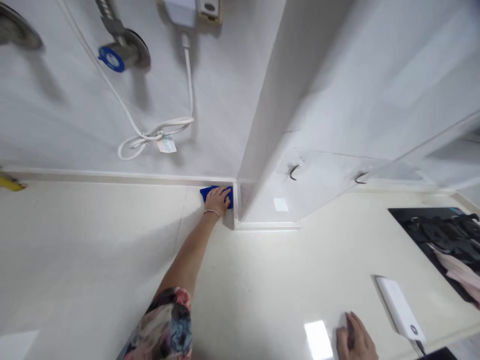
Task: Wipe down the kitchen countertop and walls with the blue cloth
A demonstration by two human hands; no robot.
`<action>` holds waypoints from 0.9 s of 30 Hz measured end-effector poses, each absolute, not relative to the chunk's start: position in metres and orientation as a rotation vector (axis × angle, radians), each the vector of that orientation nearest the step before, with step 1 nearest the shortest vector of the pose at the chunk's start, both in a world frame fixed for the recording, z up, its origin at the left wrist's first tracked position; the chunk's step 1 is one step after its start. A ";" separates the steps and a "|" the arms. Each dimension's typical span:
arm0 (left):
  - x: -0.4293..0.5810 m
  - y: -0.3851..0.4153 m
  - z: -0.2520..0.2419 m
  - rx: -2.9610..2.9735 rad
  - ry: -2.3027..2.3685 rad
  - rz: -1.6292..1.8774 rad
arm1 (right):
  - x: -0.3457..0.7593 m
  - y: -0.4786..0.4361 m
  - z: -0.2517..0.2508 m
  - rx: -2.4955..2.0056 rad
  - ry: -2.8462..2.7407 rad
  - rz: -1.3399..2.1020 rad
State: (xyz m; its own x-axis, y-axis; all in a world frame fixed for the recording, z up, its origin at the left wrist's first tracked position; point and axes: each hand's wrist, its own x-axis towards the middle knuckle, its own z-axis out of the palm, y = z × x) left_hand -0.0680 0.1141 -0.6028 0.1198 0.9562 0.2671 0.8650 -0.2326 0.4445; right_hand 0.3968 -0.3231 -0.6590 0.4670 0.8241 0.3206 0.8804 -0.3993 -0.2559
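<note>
My left hand (pixel 218 201) reaches far out, palm down, with its fingers bent over a blue cloth (pixel 205 192). It presses the cloth onto the pale countertop (pixel 123 235), in the corner where the back wall meets a jutting pillar. Part of the cloth is hidden beneath the hand. Low in the picture, my right hand (pixel 358 340) rests on the counter, thumb apart from the fingers; no held thing is seen, and a dark patch lies between them. Right of this hand is a long white device (pixel 400 306) with a dark cable.
The white pillar (pixel 258 150) carries two small hooks. On the back wall are a blue-handled valve (pixel 114 57) and a coiled white cord (pixel 150 136). A black hob (pixel 431 235) with dark items and a pink cloth (pixel 459 270) lies right. A yellow object (pixel 10 183) is far left.
</note>
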 end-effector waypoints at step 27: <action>-0.071 -0.130 -0.607 2.442 1.522 0.528 | 0.381 -0.316 -0.663 -2.206 -1.417 -0.349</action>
